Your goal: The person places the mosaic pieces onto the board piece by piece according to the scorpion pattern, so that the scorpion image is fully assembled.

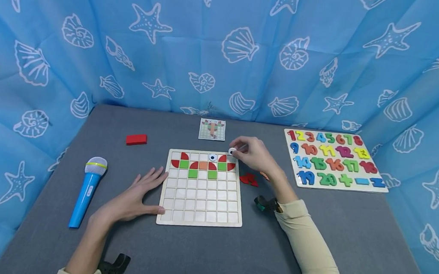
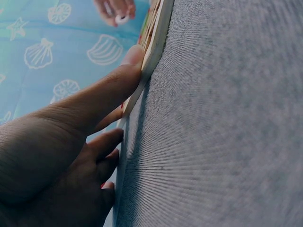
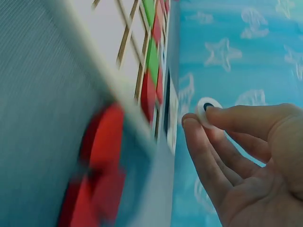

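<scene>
Nearest, a sleeve (image 1: 310, 243); right hand (image 1: 254, 153) pinches 1 eye disc (image 1: 231, 151) at 1 o'clock of the board (image 1: 201, 205), placement likely, alignment needed next; left hand (image 1: 137, 198) splayed at 9.

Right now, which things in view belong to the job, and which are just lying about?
Likely in the job:
eye disc pinched by right hand
gridded board, left hand touching its edge
small pattern card
loose red pieces

Apparently lying about:
blue microphone
number puzzle board
red block
</scene>
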`<state>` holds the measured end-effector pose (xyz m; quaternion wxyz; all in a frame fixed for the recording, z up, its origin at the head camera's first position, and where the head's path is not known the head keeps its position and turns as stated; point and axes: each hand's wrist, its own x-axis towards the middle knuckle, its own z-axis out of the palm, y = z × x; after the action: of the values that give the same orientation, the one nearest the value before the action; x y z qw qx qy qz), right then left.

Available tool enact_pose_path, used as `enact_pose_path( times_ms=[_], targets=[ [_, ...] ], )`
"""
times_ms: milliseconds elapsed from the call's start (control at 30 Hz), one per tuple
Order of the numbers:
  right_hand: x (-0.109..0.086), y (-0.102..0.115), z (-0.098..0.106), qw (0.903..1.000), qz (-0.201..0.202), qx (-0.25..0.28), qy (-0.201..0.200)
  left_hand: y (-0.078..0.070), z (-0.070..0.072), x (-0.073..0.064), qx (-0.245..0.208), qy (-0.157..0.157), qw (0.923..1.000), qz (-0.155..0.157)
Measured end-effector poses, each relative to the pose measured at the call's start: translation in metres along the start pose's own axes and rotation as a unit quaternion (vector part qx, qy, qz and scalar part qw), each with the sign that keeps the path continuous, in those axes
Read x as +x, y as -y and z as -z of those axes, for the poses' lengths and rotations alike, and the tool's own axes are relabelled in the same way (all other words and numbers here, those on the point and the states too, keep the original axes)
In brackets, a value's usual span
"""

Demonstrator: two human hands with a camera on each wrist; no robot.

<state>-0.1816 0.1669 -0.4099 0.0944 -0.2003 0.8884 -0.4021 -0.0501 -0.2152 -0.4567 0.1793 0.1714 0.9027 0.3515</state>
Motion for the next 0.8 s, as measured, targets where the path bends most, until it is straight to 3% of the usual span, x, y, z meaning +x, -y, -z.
enact_pose_path(
  times_ms=[433, 800],
  targets=[
    [0.052, 0.035, -0.058, 0.9948, 0.072, -0.018, 0.069, -0.001, 0.001, 0.001, 0.004, 0.003, 1.0000, 0.004],
    [0.067, 0.044, -0.075, 0.9897, 0.077, -0.075, 0.094, -0.001, 0.001, 0.000, 0.004, 0.002, 1.0000, 0.002]
  ],
)
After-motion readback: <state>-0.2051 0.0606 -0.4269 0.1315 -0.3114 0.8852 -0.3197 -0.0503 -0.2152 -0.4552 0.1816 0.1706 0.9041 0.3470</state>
